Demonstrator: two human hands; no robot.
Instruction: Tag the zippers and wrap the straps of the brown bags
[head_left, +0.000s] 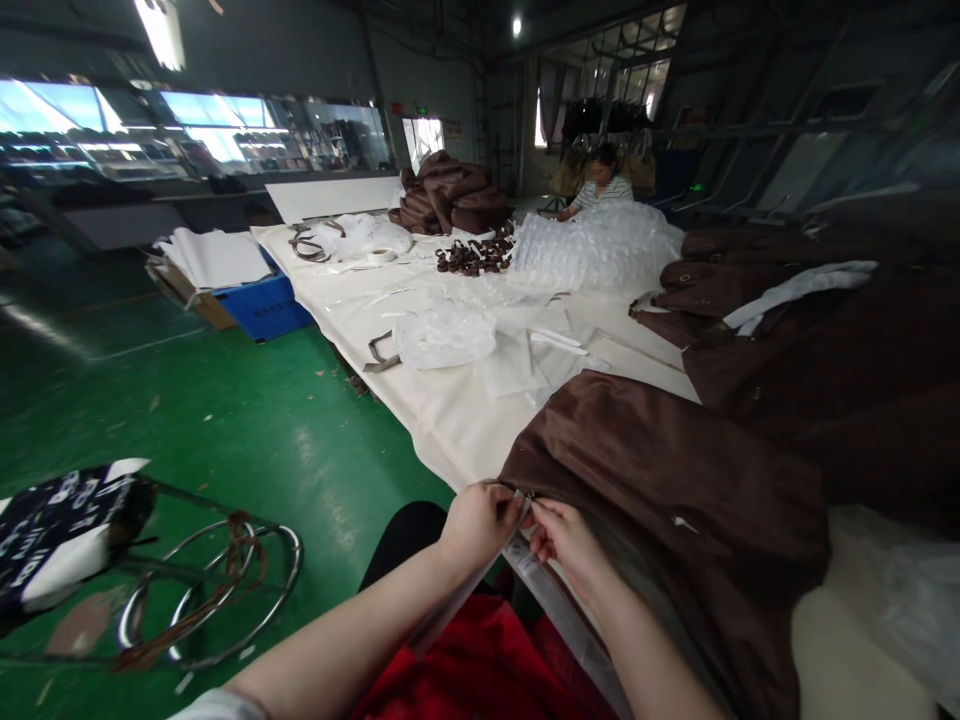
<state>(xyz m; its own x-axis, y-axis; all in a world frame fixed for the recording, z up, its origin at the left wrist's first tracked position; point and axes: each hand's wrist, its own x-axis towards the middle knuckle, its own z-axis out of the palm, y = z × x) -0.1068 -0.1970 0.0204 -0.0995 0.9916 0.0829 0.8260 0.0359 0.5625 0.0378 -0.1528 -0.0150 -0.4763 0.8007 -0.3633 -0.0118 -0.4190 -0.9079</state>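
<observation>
A large piece of brown fabric, like a bag or cover with a small metal zipper pull on it, lies over the near edge of the table in front of me. At its left corner my left hand pinches a translucent plastic strip. My right hand is closed close beside it, thumb and forefinger pinched at the strip and the fabric's edge. The fingertips of both hands nearly meet, and a tiny metal piece shows between them. Lengths of the strip hang down toward my lap. Exactly what the right fingertips grip is partly hidden.
More brown fabric is heaped on the right, and another pile lies farther back. Clear plastic bags lie on the white tabletop. A co-worker sits at the far end. A metal-framed stool stands left; a blue box sits beyond.
</observation>
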